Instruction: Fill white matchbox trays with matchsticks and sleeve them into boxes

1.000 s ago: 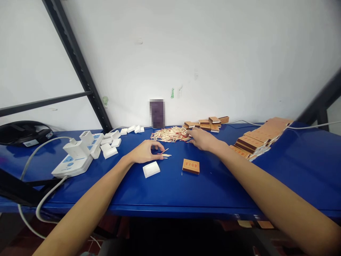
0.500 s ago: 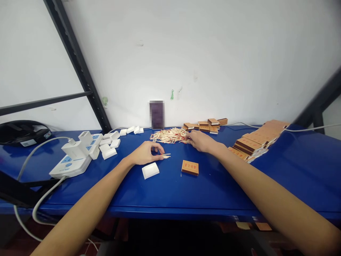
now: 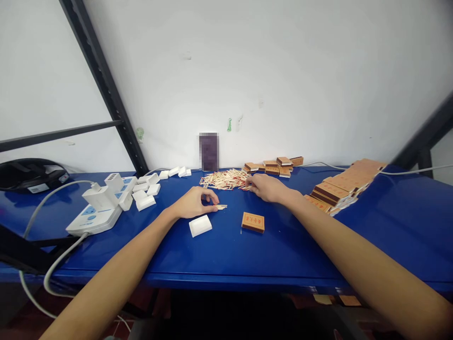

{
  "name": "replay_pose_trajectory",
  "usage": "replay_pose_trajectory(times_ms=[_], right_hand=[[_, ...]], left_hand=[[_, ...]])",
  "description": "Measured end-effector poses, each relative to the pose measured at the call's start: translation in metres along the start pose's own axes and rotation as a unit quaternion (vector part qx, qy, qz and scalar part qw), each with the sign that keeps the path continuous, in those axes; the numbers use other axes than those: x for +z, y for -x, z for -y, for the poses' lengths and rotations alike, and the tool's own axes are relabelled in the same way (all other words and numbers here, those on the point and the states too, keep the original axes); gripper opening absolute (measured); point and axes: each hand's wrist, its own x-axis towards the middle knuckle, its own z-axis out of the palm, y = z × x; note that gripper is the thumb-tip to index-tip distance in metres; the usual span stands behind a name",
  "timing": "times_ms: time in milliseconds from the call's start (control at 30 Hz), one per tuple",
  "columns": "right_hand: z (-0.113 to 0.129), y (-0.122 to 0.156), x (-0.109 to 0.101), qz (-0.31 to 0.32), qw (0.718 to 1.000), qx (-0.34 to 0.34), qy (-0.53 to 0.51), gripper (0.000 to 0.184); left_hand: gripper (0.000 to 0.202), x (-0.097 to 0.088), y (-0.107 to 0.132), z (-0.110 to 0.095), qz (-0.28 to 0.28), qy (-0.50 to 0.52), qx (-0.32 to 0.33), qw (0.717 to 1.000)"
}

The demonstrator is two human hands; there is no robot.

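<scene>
Between the thumb and fingers of my left hand [image 3: 194, 202] is a small bundle of matches [image 3: 222, 207], held low over the blue tabletop. My right hand [image 3: 264, 186] reaches to the right end of a loose heap of matches [image 3: 224, 180], its fingertips pinched among the sticks; what they grip, if anything, is too small to make out. Just in front of my left hand lies a white matchbox tray [image 3: 200, 226]. An orange matchbox sleeve [image 3: 253, 222] with red characters rests on the table, nearer to me than my right hand.
Several more white trays [image 3: 145, 203] lie at the left beside a power strip [image 3: 95, 219] with plugs and cables. Orange matchboxes [image 3: 278, 166] are piled against the wall, and stacked flat ones [image 3: 347, 183] fill the right. A dark pixelated panel [image 3: 209, 152] stands behind the heap.
Hardly anything differs. My left fingers have drawn slightly closer around the matches, and my right hand stays at the heap's edge. The view has shifted very slightly.
</scene>
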Motion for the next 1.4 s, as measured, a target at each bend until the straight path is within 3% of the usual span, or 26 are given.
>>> replay_pose_trajectory(times_ms=[233, 600, 767, 833, 1033, 1400], right_hand=[[0.009, 0.002, -0.001, -0.005, 1.000, -0.009, -0.018, 0.023], [0.072, -0.001, 0.005, -0.036, 0.972, -0.148, -0.181, 0.016], [0.063, 0.003, 0.005, -0.111, 0.963, -0.145, -0.197, 0.024], [0.056, 0.005, 0.005, -0.131, 0.963, -0.143, -0.188, 0.025], [0.051, 0.004, 0.011, -0.108, 0.959, -0.173, -0.197, 0.022], [0.051, 0.000, 0.014, -0.086, 0.958, -0.182, -0.202, 0.015]], left_hand=[[0.016, 0.000, -0.001, -0.002, 0.001, 0.003, 0.000, 1.000], [0.025, 0.008, -0.002, -0.006, -0.017, 0.030, -0.013, 0.999], [0.018, 0.003, -0.001, 0.001, -0.131, -0.015, -0.031, 0.991], [0.017, 0.002, -0.001, 0.007, -0.147, -0.042, -0.029, 0.988], [0.020, 0.004, -0.003, 0.016, -0.072, -0.078, 0.014, 0.994], [0.015, 0.002, -0.008, 0.018, -0.068, -0.104, 0.001, 0.992]])
